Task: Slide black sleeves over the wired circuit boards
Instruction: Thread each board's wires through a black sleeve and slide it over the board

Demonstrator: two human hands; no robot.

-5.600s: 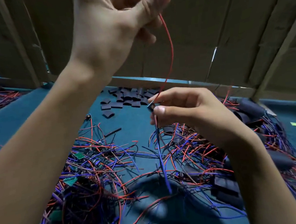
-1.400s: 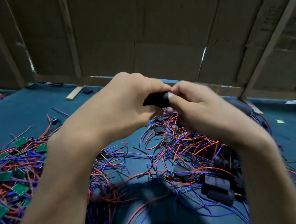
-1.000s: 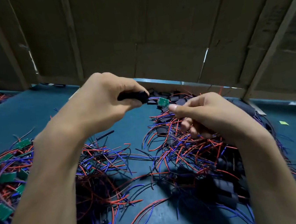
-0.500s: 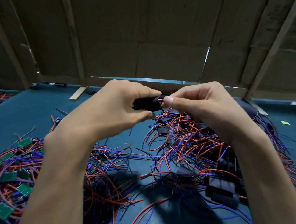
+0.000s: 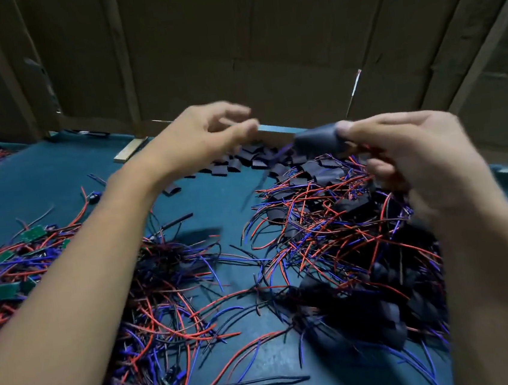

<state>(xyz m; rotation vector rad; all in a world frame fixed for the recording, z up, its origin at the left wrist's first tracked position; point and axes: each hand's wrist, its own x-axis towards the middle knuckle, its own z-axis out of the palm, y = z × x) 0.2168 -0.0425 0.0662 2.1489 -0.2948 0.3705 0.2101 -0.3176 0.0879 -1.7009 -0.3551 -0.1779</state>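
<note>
While right hand point(image 5: 405, 157) pinches black sleeve point(image 5: 318, 141), left hand point(image 5: 209, 137) loosely spread, empty.

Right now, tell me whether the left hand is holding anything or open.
Open. The left hand hovers with loose, motion-blurred fingers and nothing between them; the black sleeve is pinched only by the right hand.

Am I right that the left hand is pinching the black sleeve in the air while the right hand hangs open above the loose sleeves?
Not quite: the hands are swapped. The head view shows the right hand pinching the black sleeve, while the left hand hangs open above the loose sleeves.
</note>
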